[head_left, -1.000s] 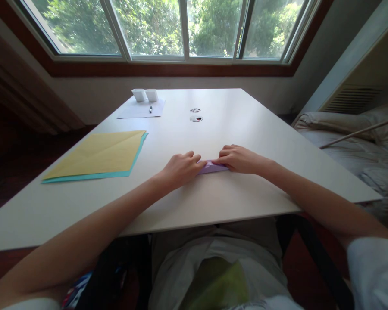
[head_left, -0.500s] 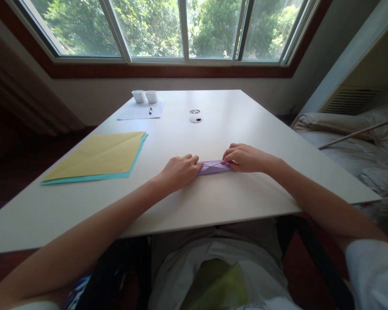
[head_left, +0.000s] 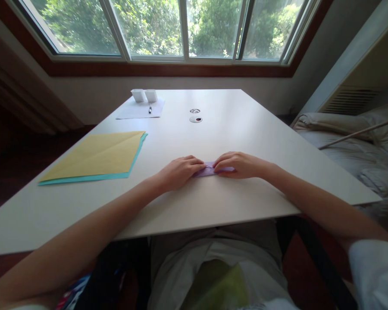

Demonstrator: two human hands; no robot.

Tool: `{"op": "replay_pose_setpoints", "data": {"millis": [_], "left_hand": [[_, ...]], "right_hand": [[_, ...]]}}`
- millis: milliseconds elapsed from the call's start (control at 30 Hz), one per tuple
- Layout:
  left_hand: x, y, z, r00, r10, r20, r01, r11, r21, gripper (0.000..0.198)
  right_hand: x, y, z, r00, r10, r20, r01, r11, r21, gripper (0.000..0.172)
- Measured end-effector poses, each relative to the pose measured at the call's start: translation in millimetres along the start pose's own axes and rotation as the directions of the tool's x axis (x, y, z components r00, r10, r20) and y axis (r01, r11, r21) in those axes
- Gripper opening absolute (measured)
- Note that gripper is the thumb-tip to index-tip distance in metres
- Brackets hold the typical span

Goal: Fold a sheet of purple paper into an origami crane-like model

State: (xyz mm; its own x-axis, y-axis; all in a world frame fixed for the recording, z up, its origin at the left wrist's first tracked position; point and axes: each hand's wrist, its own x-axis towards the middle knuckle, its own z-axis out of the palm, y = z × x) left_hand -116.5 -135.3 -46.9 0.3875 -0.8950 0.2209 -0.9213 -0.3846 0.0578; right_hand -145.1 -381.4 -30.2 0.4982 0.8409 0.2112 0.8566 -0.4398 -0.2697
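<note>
A narrow strip of folded purple paper (head_left: pixel 208 172) lies on the white table (head_left: pixel 181 211) near its front edge, with crease lines on its top face. My left hand (head_left: pixel 183 171) holds the strip's left end, fingers together and bent over it. From the other side my right hand (head_left: pixel 237 164) grips the paper, its fingertips close to the middle and its thumb side low along the strip. The fingers of both hands cover much of the paper, and the two sets of fingertips are only a small gap apart.
To the left lie a yellow sheet (head_left: pixel 97 155) and a teal sheet (head_left: pixel 84 179) under it. Farther back, two small white containers (head_left: pixel 144 95) and a pen (head_left: pixel 150 110) rest on white paper (head_left: pixel 129 113). Round cable-hole covers (head_left: pixel 195 119) sit mid-table.
My right hand has moved left and slightly toward me along the purple paper. My left fingertips have shifted a little to the right, so the gap between the hands is narrower.
</note>
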Motion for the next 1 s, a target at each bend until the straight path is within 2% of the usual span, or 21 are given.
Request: {"op": "replay_pose_setpoints", "data": {"millis": [167,400,567,767,1000], "left_hand": [[-1.8,-3.5,-2.0,0.999,0.044,-0.019,-0.046,0.992,-0.121,0.031],[0.7,5.4,-3.8,0.994,0.049,-0.093,-0.063,0.985,-0.159,0.026],[1.0,7.3,-0.6,0.995,0.051,-0.087,-0.061,0.991,-0.12,0.025],[0.6,-3.4,6.5,0.979,0.126,-0.162,-0.143,0.985,-0.098,0.024],[0.2,-5.1,6.9,0.972,0.15,-0.179,-0.161,0.986,-0.043,0.024]], "right_hand": [[-2.5,6.6,3.6,0.996,0.084,0.009,-0.085,0.993,0.086,0.022],[-1.5,3.7,7.0,0.994,0.111,-0.02,-0.111,0.994,0.003,0.02],[1.3,0.7,9.6,0.994,0.087,-0.067,-0.093,0.992,-0.087,0.02],[-2.2,7.7,4.6,0.997,0.079,-0.017,-0.079,0.997,0.026,0.029],[-6.2,14.5,2.0,0.997,0.076,-0.023,-0.075,0.997,0.019,0.025]]}}
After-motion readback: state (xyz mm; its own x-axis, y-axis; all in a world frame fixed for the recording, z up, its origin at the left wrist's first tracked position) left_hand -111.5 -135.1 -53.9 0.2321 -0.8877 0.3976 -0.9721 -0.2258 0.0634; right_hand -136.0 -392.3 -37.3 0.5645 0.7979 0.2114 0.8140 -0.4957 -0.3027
